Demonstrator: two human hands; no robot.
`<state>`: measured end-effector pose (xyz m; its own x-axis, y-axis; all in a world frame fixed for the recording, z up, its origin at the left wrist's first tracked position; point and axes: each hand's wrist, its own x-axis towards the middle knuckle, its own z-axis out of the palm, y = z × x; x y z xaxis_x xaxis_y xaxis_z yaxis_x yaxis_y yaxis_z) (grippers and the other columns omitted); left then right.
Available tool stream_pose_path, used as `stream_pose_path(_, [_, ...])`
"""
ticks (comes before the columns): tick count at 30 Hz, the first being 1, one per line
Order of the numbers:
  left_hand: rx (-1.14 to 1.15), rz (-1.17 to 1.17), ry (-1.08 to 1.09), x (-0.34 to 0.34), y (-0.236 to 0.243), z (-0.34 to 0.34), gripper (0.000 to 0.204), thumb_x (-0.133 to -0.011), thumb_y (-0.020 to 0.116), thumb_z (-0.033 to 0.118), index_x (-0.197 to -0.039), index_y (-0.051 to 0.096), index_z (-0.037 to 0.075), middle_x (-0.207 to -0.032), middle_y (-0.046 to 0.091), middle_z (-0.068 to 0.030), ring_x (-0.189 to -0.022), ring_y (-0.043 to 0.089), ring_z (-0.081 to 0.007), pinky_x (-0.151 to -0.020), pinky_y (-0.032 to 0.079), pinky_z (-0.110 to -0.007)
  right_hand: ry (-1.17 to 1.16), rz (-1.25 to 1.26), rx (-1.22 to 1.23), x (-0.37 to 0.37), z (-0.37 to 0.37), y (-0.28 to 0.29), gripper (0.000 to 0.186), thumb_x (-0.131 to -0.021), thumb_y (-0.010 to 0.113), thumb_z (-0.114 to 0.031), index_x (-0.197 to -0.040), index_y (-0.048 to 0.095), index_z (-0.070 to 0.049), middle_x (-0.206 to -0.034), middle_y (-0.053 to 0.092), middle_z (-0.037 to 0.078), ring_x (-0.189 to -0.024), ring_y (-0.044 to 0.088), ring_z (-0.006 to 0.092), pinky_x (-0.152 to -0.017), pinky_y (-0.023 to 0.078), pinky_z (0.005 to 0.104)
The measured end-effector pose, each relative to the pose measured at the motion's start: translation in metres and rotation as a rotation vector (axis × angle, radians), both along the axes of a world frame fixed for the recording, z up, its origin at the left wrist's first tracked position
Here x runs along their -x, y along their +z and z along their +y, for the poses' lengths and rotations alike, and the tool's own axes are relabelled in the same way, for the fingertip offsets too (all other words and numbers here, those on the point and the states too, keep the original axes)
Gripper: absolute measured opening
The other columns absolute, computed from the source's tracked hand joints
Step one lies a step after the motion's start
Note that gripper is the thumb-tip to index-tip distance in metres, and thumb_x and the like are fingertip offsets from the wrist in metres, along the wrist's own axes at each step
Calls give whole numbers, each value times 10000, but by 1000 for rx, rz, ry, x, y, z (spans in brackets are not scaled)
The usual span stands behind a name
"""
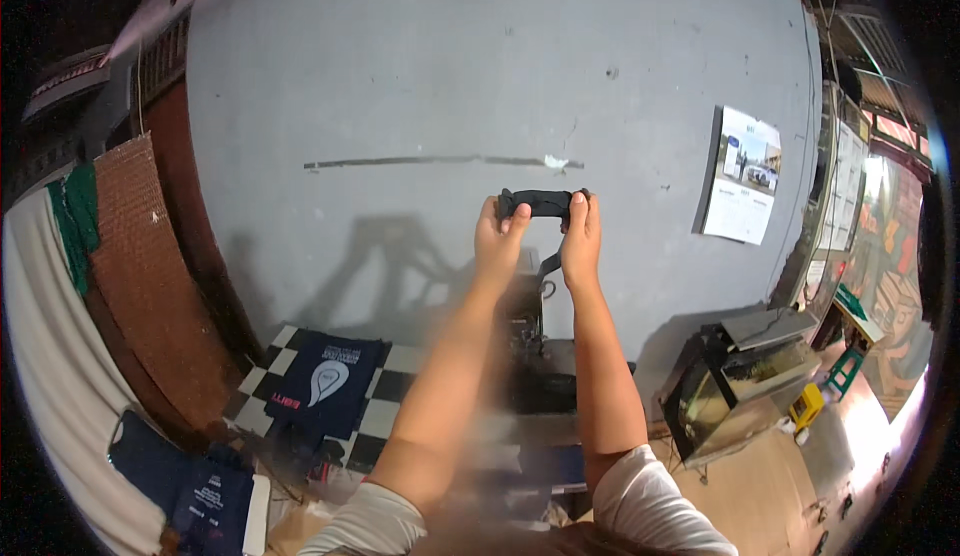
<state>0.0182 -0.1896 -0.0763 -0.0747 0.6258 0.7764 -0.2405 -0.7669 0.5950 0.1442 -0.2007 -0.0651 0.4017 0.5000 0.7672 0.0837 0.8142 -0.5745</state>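
Both arms reach forward, and a black padded strap is stretched level between my hands in front of the grey wall. My left hand is closed round its left end, thumb on the near side. At the other end my right hand grips it in the same way, fingers wrapped behind. A narrow black band hangs down beside my right wrist. Below, between my forearms, a dark bulky object is partly hidden, and I cannot make out its kind.
A folded navy cloth with white print lies on a black-and-white checked surface at left. A dark-framed glass tank stands low at right, near a yellow object. A calendar hangs on the wall.
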Motion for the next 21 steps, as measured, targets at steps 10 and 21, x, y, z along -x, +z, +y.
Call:
stream_pose_path(10, [-115, 2, 189, -11, 65, 98, 409, -936, 646, 451, -1015, 542, 64, -775, 481, 38, -691, 431, -73, -622, 383, -265, -92, -110, -66, -8, 101, 64, 403, -1050, 373, -448, -957, 511, -81, -740, 409, -39, -676, 377, 85, -615, 353, 250])
stream_pose_path(21, [-98, 107, 379, -21, 90, 190, 395, -1032, 461, 386, -1218, 525, 44, -1002, 591, -64, -947, 548, -171, -876, 437, -338, -183, -206, 107, -26, 194, 98, 461, -1052, 350, -421, -1021, 499, 14, -948, 601, 243, -915, 585, 386, -820, 449, 443])
